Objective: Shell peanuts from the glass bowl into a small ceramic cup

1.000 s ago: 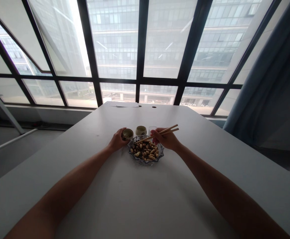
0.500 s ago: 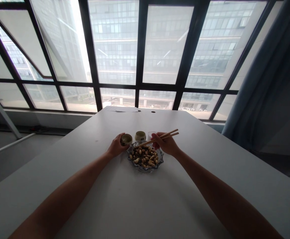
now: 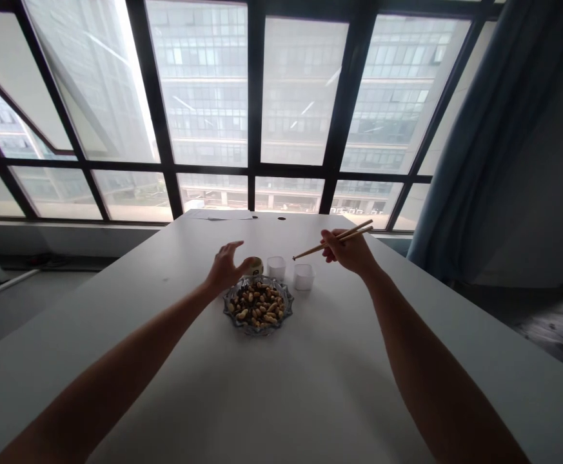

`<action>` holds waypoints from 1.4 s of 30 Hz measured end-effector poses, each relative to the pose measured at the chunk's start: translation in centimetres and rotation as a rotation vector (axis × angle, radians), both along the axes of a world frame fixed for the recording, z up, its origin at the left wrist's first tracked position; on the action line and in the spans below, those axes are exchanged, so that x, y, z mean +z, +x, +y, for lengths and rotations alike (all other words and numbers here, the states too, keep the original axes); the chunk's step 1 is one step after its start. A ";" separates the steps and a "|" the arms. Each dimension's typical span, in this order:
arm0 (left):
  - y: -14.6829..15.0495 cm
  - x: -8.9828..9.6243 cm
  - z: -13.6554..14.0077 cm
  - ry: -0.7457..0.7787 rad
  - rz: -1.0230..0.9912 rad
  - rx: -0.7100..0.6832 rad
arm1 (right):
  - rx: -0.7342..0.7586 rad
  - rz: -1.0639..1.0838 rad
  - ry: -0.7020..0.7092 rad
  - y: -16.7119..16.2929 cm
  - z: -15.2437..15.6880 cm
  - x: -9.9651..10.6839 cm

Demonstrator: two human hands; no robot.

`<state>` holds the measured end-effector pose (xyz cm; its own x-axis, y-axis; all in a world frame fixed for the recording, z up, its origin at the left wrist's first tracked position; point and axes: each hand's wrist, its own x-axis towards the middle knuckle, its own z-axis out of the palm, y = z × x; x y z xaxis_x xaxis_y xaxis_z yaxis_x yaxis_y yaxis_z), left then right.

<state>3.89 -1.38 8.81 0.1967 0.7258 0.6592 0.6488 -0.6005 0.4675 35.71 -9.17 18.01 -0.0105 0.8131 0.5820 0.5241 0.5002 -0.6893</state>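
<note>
My left hand [image 3: 224, 267] has its fingers spread, with the thumb overlapping a small pale cup [image 3: 256, 265] that bears a dark square mark; whether they touch I cannot tell. In my right hand [image 3: 346, 250] is a pair of wooden chopsticks [image 3: 324, 245], raised above the table. A small dark piece [image 3: 294, 258], too small to name, sits at their tips. Just in front of the cup stands a scalloped glass bowl [image 3: 287, 310] filled with peanuts [image 3: 262, 306] and dark bits. The second pale cup does not show.
Two small clear plastic cups [image 3: 304, 277] stand to the right of the pale cup. Sheets of paper [image 3: 218, 214] lie at the far end of the white table [image 3: 271, 399], before the windows. A blue curtain [image 3: 460, 154] hangs at right.
My left hand has let go of the pale cup it held, and its fingers have opened. The chopsticks have moved from the bowl up and to the right. The view has shifted right.
</note>
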 end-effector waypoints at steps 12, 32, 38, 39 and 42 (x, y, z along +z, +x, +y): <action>15.0 0.8 2.8 -0.228 0.605 -0.288 | -0.076 -0.082 -0.087 3.4 -1.5 1.3; 12.8 0.5 1.7 0.205 0.377 -0.478 | 0.020 -0.109 -0.064 3.0 -1.7 1.3; 13.5 -0.2 2.5 -0.062 0.386 -0.392 | 0.003 -0.079 -0.051 2.9 -1.6 1.3; 13.7 -0.2 2.7 -0.114 0.404 -0.373 | 0.001 -0.072 -0.050 2.9 -1.5 1.2; 13.7 0.1 3.2 -0.221 0.473 -0.339 | -0.011 -0.058 -0.052 3.0 -1.4 1.1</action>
<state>17.58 1.82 8.96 0.6744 0.6811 0.2852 0.6061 -0.7312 0.3129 38.73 -10.54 19.07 -0.0335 0.8424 0.5378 0.5693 0.4584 -0.6825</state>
